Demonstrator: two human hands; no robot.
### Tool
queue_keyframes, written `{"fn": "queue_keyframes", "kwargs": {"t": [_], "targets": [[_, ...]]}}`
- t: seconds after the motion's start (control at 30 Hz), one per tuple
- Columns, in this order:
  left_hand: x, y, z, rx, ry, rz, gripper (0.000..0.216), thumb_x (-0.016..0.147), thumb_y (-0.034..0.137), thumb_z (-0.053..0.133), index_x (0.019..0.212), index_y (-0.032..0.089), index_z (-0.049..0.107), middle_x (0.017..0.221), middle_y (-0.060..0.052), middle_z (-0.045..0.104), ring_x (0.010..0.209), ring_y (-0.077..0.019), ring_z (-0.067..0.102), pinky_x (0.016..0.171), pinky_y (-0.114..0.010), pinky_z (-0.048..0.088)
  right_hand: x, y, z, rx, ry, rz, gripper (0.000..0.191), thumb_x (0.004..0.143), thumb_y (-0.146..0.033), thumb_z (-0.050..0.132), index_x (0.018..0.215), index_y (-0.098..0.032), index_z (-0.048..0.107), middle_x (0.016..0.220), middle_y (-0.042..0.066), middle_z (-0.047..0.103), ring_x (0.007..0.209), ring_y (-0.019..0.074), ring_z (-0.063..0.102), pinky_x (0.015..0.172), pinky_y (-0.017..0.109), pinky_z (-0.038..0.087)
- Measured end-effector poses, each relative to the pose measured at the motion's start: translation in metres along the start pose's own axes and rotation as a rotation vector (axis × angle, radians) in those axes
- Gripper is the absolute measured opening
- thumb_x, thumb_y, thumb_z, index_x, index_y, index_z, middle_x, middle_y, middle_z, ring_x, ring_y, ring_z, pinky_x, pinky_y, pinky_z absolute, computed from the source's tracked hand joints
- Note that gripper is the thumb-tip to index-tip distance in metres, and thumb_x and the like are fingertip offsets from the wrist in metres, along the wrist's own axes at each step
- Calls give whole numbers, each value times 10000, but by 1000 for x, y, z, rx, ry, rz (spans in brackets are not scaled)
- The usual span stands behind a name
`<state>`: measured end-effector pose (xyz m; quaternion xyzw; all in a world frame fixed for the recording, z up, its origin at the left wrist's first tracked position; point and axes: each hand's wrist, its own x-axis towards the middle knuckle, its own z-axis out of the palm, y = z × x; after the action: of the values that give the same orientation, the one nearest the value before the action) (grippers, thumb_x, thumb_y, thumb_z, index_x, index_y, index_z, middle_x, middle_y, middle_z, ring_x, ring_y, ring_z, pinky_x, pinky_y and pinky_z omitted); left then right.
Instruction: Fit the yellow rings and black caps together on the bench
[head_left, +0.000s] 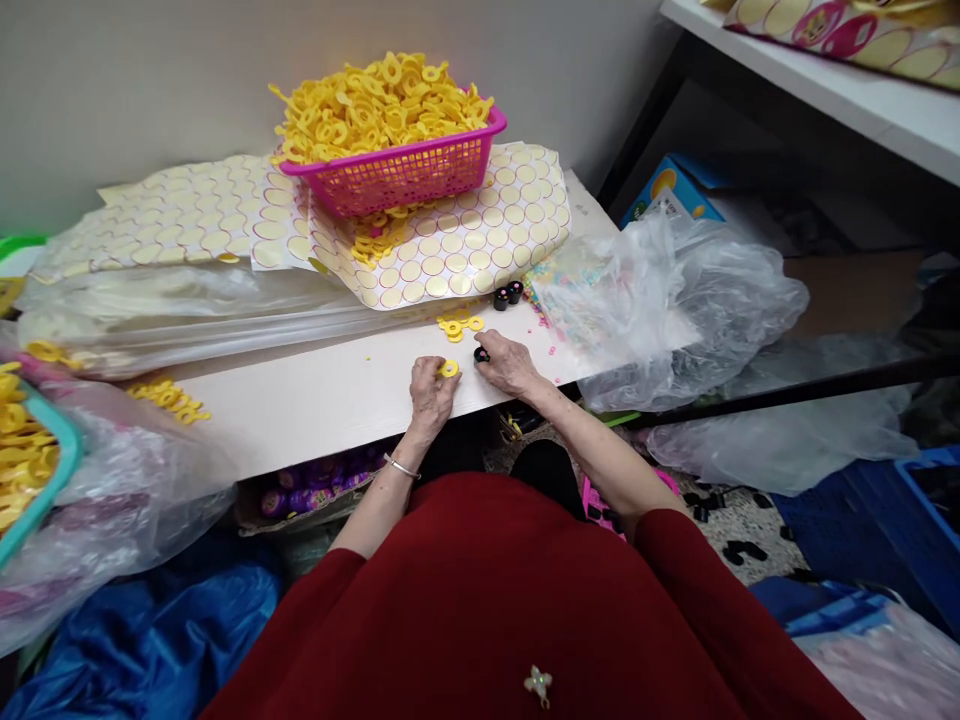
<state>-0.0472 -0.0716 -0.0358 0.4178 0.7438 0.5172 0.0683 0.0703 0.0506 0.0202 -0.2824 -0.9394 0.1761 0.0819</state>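
Near the front edge of the white table, my left hand [430, 392] pinches a yellow plastic ring [449, 369] between thumb and fingers. Just to its right, my right hand [508, 364] is closed round a small black cylindrical piece [481, 355] with a pink spot on its end. The two held pieces are apart. Several loose yellow rings [454, 328] lie on the table just beyond my hands. Behind my right hand stand two more black pieces [508, 294] with pink tops.
A pink basket [405, 170] heaped with yellow rings stands on sheets of round stickers [480, 240]. Clear plastic bags [660, 290] with small coloured bits lie at right. A teal basket [64, 440] of yellow pieces is at left. A white shelf [825, 85] overhangs the right.
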Motion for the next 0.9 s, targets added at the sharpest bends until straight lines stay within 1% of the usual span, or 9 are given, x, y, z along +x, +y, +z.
{"fn": "queue_keyframes", "kwargs": {"t": [0.1,0.2,0.3,0.4,0.5,0.63,0.73,0.77,0.9], "targets": [[-3,4,-6,-173,-7,24,189,769,333,652,857,188,569,867,-37,507,767,-147,515,640,-263,457,-7,-4,-6,9,2,-9,433,777,-165,520,1209,-142,518,1206,128,569,1011,249,568,756,324,443],[-5,7,-6,-200,-31,67,173,779,341,647,829,188,583,843,-31,513,736,-133,503,631,-254,454,-20,-8,-8,104,64,-10,311,814,-177,493,1116,-152,559,1139,116,585,965,229,570,767,315,441],[-6,5,-2,-117,-56,63,129,768,295,633,823,187,588,831,-26,504,658,-115,461,614,-258,449,-34,-14,5,220,105,22,224,848,-181,449,1025,-159,584,1026,103,606,918,216,574,797,314,447],[-7,-1,3,-52,-50,16,167,721,262,648,851,182,579,850,-23,488,635,-110,442,593,-258,447,-44,-21,25,263,129,72,247,851,-166,429,1043,-149,584,1054,123,603,965,231,575,849,340,453],[-5,-7,5,-36,-88,-13,204,711,254,646,887,183,571,897,-33,503,649,-115,461,590,-260,452,-46,-26,39,243,125,148,282,866,-171,412,1095,-140,572,1077,143,598,978,248,577,839,362,465],[5,-5,5,71,-164,26,156,765,178,569,921,184,574,901,-50,531,715,-151,508,681,-291,460,-41,-32,40,155,56,181,293,882,-190,417,1135,-141,557,1110,148,584,932,247,585,757,343,474],[14,1,6,232,-275,60,72,778,165,567,842,197,575,886,-54,523,776,-184,525,698,-308,437,-38,-35,35,92,-23,152,272,887,-175,400,1095,-152,574,1121,135,569,884,232,590,701,323,467],[16,3,5,267,-311,62,31,782,173,572,794,201,565,874,-53,515,770,-188,524,681,-309,426,-37,-35,33,84,-41,138,270,886,-161,389,1076,-155,581,1117,130,566,881,228,589,699,320,465],[14,9,3,266,-363,43,126,741,141,604,694,206,506,830,-41,517,722,-185,507,647,-309,400,-41,-30,34,137,-30,110,263,870,-132,393,1047,-156,586,1105,118,564,939,218,578,759,309,463]]}}
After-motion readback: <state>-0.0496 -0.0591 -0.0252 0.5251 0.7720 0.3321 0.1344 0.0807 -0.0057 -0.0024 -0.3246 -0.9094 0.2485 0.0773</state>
